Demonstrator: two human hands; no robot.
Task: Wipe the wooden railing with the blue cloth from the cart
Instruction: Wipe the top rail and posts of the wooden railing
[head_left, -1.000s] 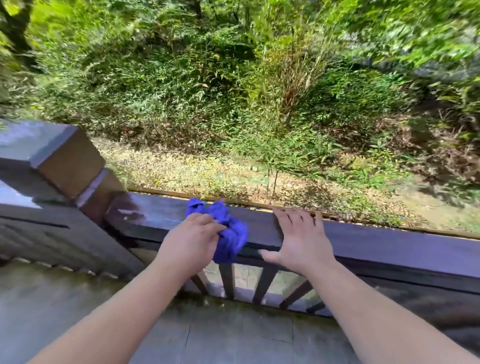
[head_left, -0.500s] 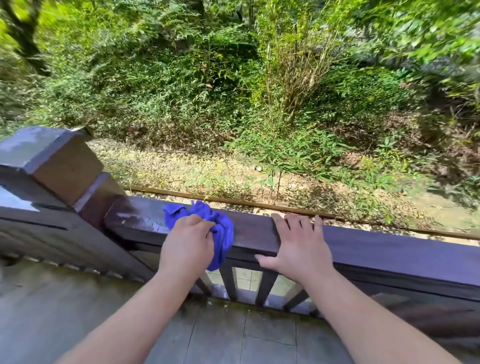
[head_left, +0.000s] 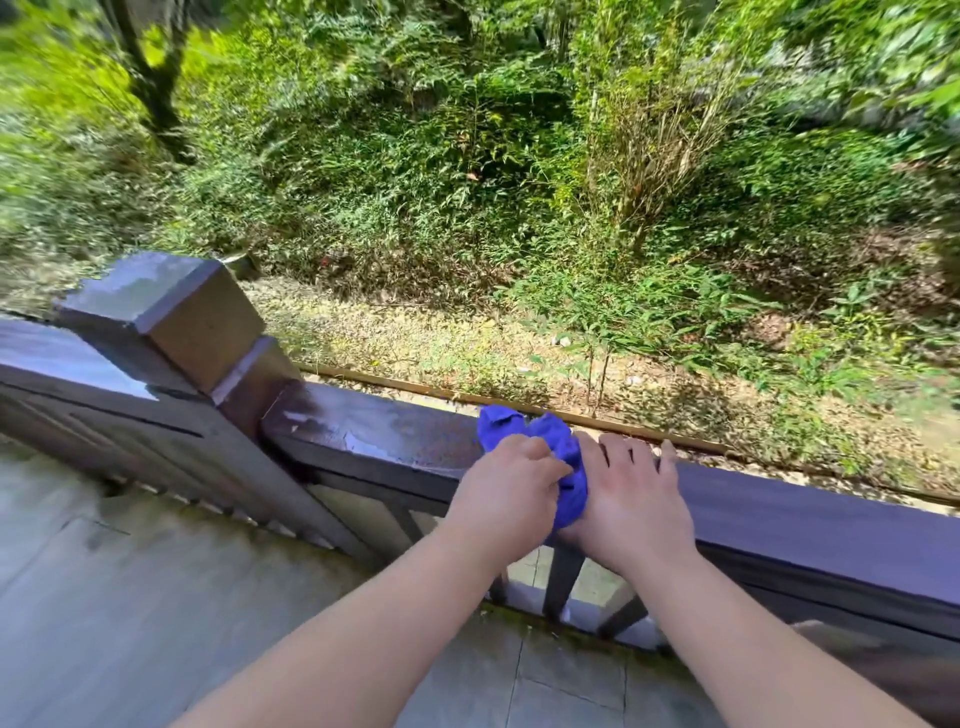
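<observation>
A dark wooden railing (head_left: 395, 441) runs from a square post on the left down to the right edge. A crumpled blue cloth (head_left: 545, 436) lies pressed on its top rail. My left hand (head_left: 506, 493) is closed on the cloth from the near side. My right hand (head_left: 631, 493) lies flat on the rail with fingers spread, its thumb side touching the cloth. The rail left of the cloth looks wet and shiny. No cart is in view.
A thick square post (head_left: 171, 317) stands at the left, with another rail section (head_left: 67, 374) beyond it. Slanted balusters (head_left: 563, 577) run under the rail. Grey floor tiles (head_left: 156, 623) lie below. Past the railing are gravel, shrubs and trees (head_left: 467, 208).
My left hand slid the cloth rightward along the rail until it met my right hand. A wet streak now shows on the rail to the left. The view shifted left.
</observation>
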